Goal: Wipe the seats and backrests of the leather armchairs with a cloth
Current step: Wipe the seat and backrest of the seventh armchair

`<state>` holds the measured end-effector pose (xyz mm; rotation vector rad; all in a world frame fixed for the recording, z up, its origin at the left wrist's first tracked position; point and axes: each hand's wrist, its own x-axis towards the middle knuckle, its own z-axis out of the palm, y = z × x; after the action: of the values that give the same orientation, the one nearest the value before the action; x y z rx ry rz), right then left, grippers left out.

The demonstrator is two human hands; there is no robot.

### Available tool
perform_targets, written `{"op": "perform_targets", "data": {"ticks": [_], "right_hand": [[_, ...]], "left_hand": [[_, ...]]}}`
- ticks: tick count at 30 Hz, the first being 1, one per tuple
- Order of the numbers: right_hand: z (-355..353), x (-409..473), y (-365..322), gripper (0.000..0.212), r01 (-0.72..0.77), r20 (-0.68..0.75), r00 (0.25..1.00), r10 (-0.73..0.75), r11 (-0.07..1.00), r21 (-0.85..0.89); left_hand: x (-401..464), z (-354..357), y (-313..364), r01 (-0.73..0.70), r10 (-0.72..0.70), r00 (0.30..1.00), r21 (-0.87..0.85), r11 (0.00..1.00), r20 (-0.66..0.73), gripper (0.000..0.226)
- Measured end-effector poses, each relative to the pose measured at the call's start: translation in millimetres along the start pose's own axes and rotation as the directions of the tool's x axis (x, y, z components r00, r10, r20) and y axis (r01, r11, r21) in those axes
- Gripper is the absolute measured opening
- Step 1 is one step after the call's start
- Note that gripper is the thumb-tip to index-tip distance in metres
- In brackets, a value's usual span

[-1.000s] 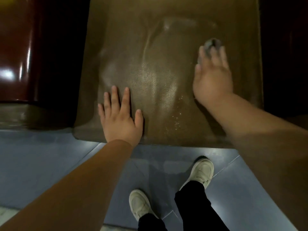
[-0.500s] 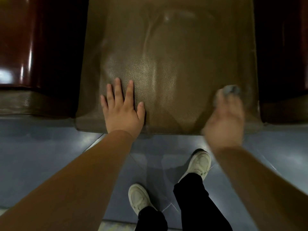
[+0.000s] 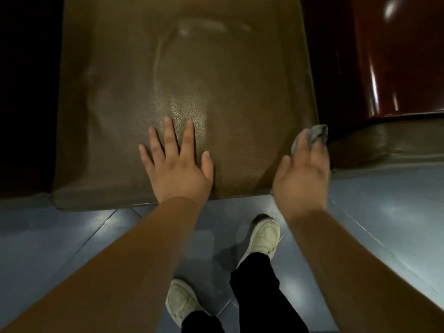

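Your left hand flat, fingers spread, pressing seat near front edge. Your right hand at seat's front right corner, fingers laid over bunched grey cloth; grip blurred, cannot tell if pinching. Cloth pokes past fingertips, beside glossy dark-red armrest. Your white shoes on blue-grey floor.

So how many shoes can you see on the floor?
2. One pale shoe is at the bottom middle, under the left arm. The other shoe is further forward, near the seat's front edge, just below the right hand. Both are partly covered by dark trouser legs.
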<state>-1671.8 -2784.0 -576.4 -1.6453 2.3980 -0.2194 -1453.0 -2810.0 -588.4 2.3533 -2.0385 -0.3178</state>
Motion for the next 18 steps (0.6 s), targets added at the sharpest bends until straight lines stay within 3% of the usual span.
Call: {"op": "perform_targets", "data": {"ticks": [1,3,5,6,7,9,11,13,16,17,18], "right_hand": [[5,-7,-15,0.062,0.033,-0.014,0.999,-0.033,0.999,0.003],[16,-21,-36,0.063,0.295,0.038,0.954,-0.297,0.955,0.037],[21,-19,-27,0.064,0.556,0.126,0.822,-0.555,0.831,0.029],[18,-8,-15,0.063,0.609,0.155,0.786,-0.599,0.793,-0.025],[15,3,-2,0.061,0.608,0.154,0.791,-0.591,0.788,-0.097],[8,25,15,0.058,0.402,0.071,0.915,-0.396,0.899,-0.172],[6,36,9,0.057,0.123,-0.003,0.992,-0.123,0.989,-0.084],[10,31,-28,0.057,0.062,-0.042,0.997,-0.063,0.998,-0.020],[33,-9,-109,0.057,0.360,-0.034,0.933,-0.359,0.932,0.040],[42,-25,-136,0.059,0.505,0.026,0.862,-0.506,0.862,0.044],[49,-40,-157,0.061,0.668,0.099,0.736,-0.670,0.742,0.055]], "left_hand": [[-2,2,-2,-0.009,0.009,1.000,-0.006,1.000,-0.017,0.074],[-2,1,-10,-0.061,0.060,0.998,-0.017,0.998,-0.025,0.074],[-1,-5,-25,-0.156,0.157,0.988,-0.020,0.987,0.006,0.073],[1,-9,-36,-0.195,0.196,0.980,-0.031,0.980,0.025,0.072],[3,-13,-52,-0.201,0.203,0.978,-0.043,0.979,0.040,0.070],[13,-24,-93,-0.127,0.129,0.990,-0.040,0.991,0.061,0.069],[21,-38,-143,-0.058,0.058,0.994,0.005,0.998,0.090,0.067],[20,-53,-187,-0.028,0.020,0.982,0.044,0.999,0.188,0.064],[9,-66,-217,-0.079,0.076,0.965,0.005,0.997,0.251,0.073],[5,-65,-218,-0.092,0.091,0.966,-0.009,0.996,0.241,0.079],[1,-63,-216,-0.077,0.081,0.970,-0.027,0.997,0.230,0.082]]}}
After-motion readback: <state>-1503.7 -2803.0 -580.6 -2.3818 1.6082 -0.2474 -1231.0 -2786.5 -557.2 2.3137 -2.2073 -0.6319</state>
